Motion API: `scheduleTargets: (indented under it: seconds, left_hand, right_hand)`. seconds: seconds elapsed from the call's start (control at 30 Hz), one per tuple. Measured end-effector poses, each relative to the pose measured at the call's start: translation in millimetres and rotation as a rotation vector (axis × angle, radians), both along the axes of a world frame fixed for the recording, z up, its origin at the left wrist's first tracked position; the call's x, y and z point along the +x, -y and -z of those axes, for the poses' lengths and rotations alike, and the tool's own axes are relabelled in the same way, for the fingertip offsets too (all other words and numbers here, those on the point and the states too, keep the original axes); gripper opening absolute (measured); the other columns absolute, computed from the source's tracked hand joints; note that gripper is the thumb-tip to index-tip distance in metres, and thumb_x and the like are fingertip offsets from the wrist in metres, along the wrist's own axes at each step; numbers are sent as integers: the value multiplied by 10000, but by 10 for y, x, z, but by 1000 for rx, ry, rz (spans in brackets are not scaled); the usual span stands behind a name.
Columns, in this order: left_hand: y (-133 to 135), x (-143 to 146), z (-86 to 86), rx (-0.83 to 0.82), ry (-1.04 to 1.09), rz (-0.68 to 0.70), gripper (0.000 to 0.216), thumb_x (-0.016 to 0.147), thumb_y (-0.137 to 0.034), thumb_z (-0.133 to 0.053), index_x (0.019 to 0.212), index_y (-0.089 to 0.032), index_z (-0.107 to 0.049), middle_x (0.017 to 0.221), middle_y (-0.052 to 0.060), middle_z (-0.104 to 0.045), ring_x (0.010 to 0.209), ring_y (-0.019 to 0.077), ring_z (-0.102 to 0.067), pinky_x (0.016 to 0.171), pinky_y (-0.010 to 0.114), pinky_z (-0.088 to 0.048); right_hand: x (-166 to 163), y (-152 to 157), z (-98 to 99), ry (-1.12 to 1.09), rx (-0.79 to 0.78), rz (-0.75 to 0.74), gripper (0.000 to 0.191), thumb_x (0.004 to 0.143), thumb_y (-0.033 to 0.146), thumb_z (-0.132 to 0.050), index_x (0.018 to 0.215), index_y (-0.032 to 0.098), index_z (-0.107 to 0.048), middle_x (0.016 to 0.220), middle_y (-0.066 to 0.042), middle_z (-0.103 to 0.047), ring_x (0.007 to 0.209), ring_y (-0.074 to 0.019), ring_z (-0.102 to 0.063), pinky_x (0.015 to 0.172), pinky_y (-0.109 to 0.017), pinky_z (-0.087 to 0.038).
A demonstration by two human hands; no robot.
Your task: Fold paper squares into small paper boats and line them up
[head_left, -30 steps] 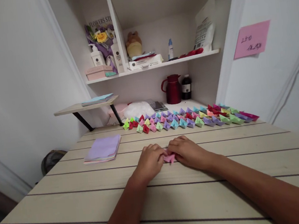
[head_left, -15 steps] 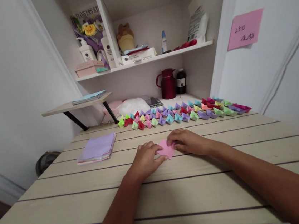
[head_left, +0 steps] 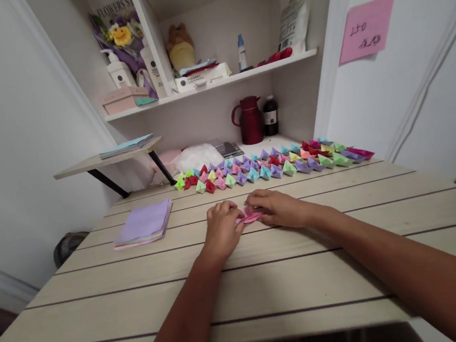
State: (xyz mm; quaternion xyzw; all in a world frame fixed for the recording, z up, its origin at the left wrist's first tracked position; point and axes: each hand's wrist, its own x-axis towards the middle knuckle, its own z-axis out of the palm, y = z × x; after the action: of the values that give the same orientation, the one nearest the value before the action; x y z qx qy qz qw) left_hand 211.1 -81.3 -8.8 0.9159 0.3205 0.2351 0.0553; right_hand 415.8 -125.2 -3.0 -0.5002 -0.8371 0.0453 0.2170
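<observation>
A small piece of pink paper, folded and narrow as seen from here, lies between my two hands at the middle of the table. My left hand pinches its left end between thumb and fingers. On the other end, my right hand is closed, fingers curled over the top and partly hiding it. Beyond the hands stand rows of small folded paper boats in many colours. To the left lies a stack of square paper with a purple sheet on top.
A small raised stand at the back left carries light blue paper. At the back are a red jug and a dark bottle. A shelf above holds bottles, a plush toy and packets. A pink note hangs on the right wall.
The pink paper has gone from a broad, flat shape to a narrow folded one, with both hands still on it. The whole view has shifted slightly.
</observation>
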Motion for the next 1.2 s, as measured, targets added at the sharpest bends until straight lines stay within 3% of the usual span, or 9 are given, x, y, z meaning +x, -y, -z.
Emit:
scheduleTargets:
  seconds: [0.1, 0.3, 0.6, 0.77, 0.97, 1.2]
  left_hand:
    - [23, 4, -25, 29, -37, 21, 82, 829, -255, -608, 892, -226, -652, 1001, 50, -615, 1002, 225, -512, 944, 400, -307]
    - [-15, -83, -4, -150, 37, 2, 162, 760, -308, -688, 910, -253, -663, 1014, 28, -628, 1017, 226, -530, 899, 371, -347]
    - [-77, -42, 15, -199, 85, -125, 83, 817, -280, -621, 829, -234, -689, 989, 25, -647, 1005, 212, -545, 875, 353, -363]
    - [-133, -10, 45, -220, 106, -190, 150, 824, -288, -614, 715, -195, -659, 943, 35, -639, 949, 200, -543, 837, 331, -370]
    - [-140, -1, 107, -152, 77, -222, 154, 830, -318, -611, 730, -205, -644, 944, 26, -628, 940, 205, -526, 807, 335, -359]
    - [-79, -7, 67, -50, -27, -220, 95, 820, -292, -625, 795, -203, -604, 914, 27, -616, 908, 220, -536, 765, 351, -380]
  right_hand:
    - [-46, 28, -31, 37, 18, -4, 236, 772, 131, -555, 966, 237, -635, 1150, -52, -602, 971, -210, -575, 838, -320, -407]
    - [-7, -2, -13, 23, -23, 49, 97, 807, 214, -589, 886, 210, -645, 953, -57, -667, 933, -216, -594, 827, -315, -422]
    - [4, -45, 29, -32, -64, 132, 272, 907, 359, -485, 814, 191, -678, 1097, -89, -653, 1024, -238, -578, 889, -351, -415]
    - [6, -70, 47, -40, -79, 203, 272, 879, 380, -530, 757, 191, -684, 1104, -89, -636, 1047, -252, -558, 925, -383, -392]
    - [4, -71, 77, -59, -75, 229, 204, 830, 356, -596, 719, 188, -628, 966, -89, -610, 928, -233, -564, 846, -360, -421]
    - [8, -70, 117, -156, -109, 264, 188, 791, 337, -637, 906, 202, -574, 929, -46, -543, 785, -175, -549, 712, -284, -420]
